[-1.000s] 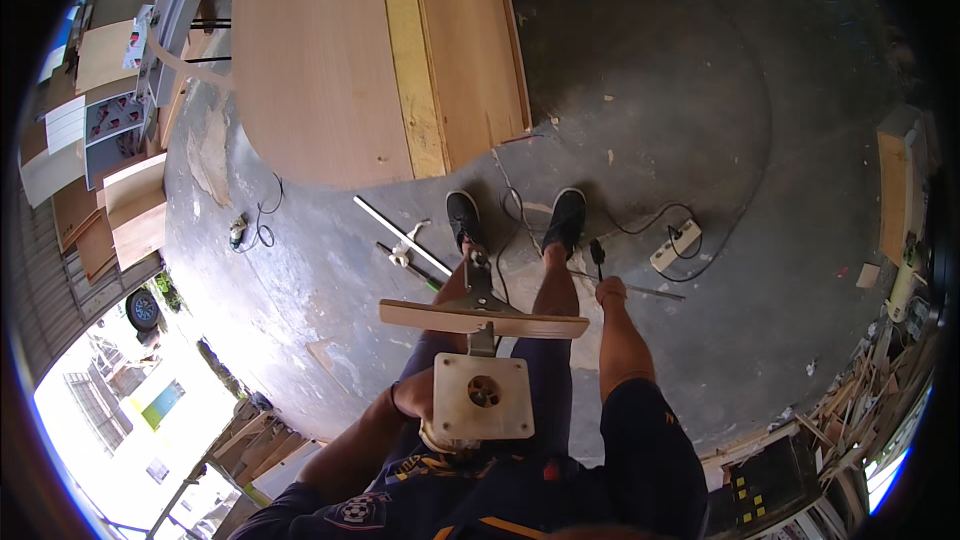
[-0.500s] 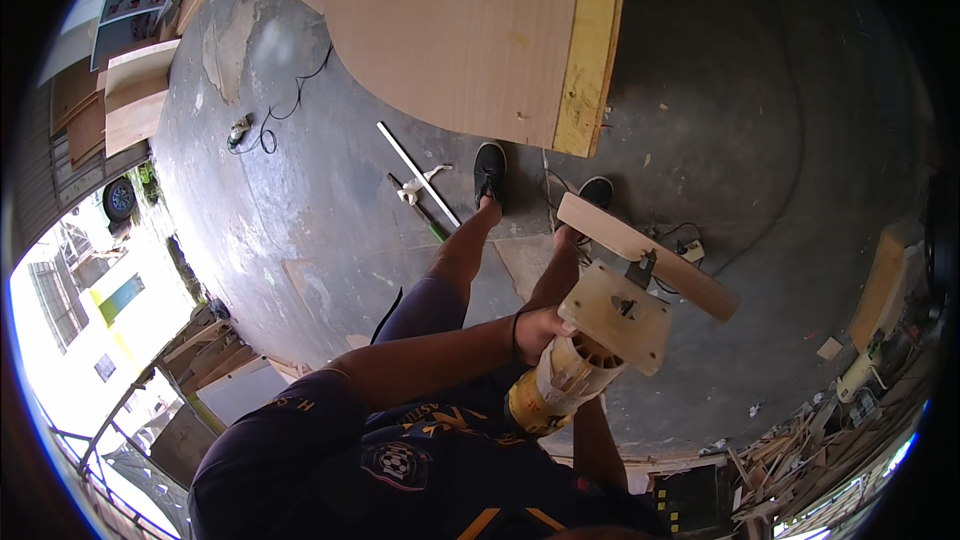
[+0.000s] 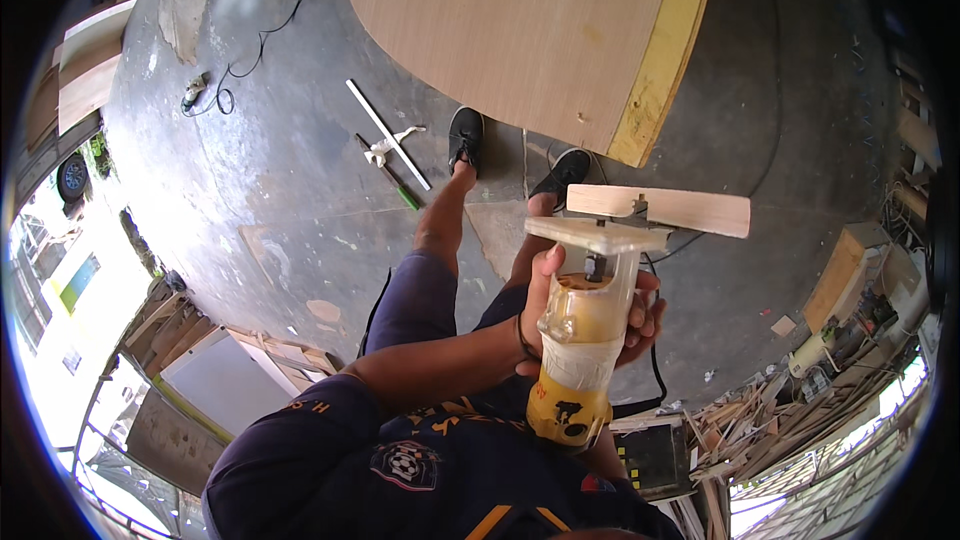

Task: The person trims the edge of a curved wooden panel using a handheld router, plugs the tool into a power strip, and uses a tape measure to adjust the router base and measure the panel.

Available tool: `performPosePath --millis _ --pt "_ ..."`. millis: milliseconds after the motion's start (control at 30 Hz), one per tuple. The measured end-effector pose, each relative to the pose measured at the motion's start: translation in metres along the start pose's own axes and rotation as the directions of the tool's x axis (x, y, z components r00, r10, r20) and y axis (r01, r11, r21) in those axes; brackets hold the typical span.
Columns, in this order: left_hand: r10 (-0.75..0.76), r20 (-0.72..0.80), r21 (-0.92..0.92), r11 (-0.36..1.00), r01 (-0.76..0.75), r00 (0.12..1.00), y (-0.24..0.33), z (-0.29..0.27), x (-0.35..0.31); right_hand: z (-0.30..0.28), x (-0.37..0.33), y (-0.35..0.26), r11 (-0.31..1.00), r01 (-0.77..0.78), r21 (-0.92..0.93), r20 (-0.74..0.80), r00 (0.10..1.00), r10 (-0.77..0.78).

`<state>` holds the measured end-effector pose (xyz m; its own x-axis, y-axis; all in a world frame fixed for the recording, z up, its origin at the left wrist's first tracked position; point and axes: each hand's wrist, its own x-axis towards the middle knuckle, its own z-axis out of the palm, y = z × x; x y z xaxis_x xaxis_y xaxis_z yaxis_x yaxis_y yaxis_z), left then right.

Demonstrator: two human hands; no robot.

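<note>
A yellow trim router (image 3: 570,402) is tilted in front of my body, its flat pale base plate (image 3: 580,232) uppermost. Tape wraps the middle of its body, and a dark collet shows inside the clear housing under the plate. Just beyond the plate sits a short wooden bar (image 3: 705,210) with a small metal piece at its middle. My left hand (image 3: 538,300) grips the router's left side near the plate. On the other side, the curled fingers of my right hand (image 3: 642,320) wrap the clear housing; most of that hand is behind the tool.
Ahead of my feet is a large wooden panel (image 3: 500,30) with a rounded corner and yellow edge strip. A white strip (image 3: 388,133), a green-handled tool (image 3: 405,195) and a corded power tool (image 3: 193,92) lie on the concrete floor. Wood scraps (image 3: 745,435) are piled at right.
The router has turned more upright, so its base plate now shows nearly edge-on. My right hand has come into sight around its housing. The view has shifted, moving the panel rightward.
</note>
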<state>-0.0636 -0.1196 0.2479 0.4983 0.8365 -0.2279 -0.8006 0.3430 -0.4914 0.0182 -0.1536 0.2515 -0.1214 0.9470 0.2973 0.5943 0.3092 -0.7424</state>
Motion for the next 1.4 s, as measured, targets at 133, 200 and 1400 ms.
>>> performPosePath --millis 133,200,1400 --pt "-0.086 -0.147 -0.147 0.987 0.064 0.985 0.026 0.016 -0.005 0.002 0.034 0.011 0.989 0.123 -0.076 -0.046 0.991 -0.127" --pt "-0.067 -0.137 -0.237 0.971 0.033 0.988 0.030 0.018 0.000 -0.002 0.048 0.012 0.986 0.148 -0.082 -0.029 0.988 -0.151" --pt "0.257 0.411 0.377 -0.921 0.093 0.874 0.144 0.078 0.024 -0.006 0.166 0.020 0.948 0.259 0.184 0.099 0.955 -0.280"
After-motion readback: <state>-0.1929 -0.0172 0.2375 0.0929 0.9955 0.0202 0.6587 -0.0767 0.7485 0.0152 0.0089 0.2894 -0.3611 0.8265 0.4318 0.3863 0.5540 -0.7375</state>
